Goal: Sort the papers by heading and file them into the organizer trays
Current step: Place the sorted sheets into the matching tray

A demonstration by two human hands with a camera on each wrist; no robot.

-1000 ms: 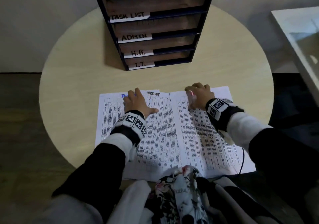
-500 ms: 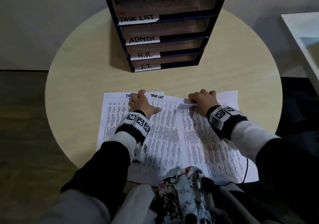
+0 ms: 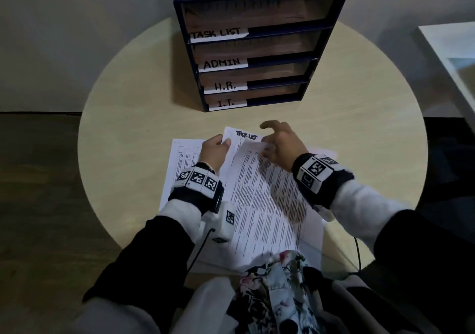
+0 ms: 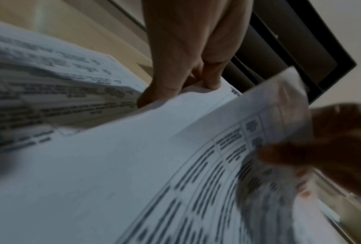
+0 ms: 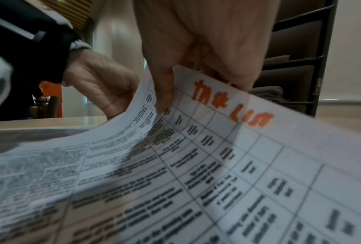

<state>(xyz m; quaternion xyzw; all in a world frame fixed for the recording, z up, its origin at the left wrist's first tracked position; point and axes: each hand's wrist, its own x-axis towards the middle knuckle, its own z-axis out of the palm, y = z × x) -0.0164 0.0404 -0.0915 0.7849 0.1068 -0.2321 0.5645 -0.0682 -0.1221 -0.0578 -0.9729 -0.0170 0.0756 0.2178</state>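
A dark blue organizer (image 3: 259, 43) stands at the table's far side, its trays labelled TASK LIST, ADMIN, H.R. and I.T. Printed sheets lie overlapping in front of me. My left hand (image 3: 214, 151) grips the top left corner of a sheet with a black TASK LIST heading (image 3: 245, 136); the left wrist view shows its fingers (image 4: 186, 82) curled on that edge. My right hand (image 3: 279, 143) pinches the top edge of another sheet (image 3: 264, 195) and holds it raised over the middle sheet. That raised sheet bears an orange heading (image 5: 231, 104).
One more sheet (image 3: 180, 164) lies flat at the left, and another (image 3: 327, 153) shows under my right wrist. The round pale table (image 3: 133, 107) has bare wood around the organizer. A white counter (image 3: 452, 58) stands at the right. Floral cloth (image 3: 272, 290) covers my lap.
My right hand has lifted the right sheet's top edge and carried it left over the middle sheet. My left hand went from resting flat to gripping the middle sheet's corner.
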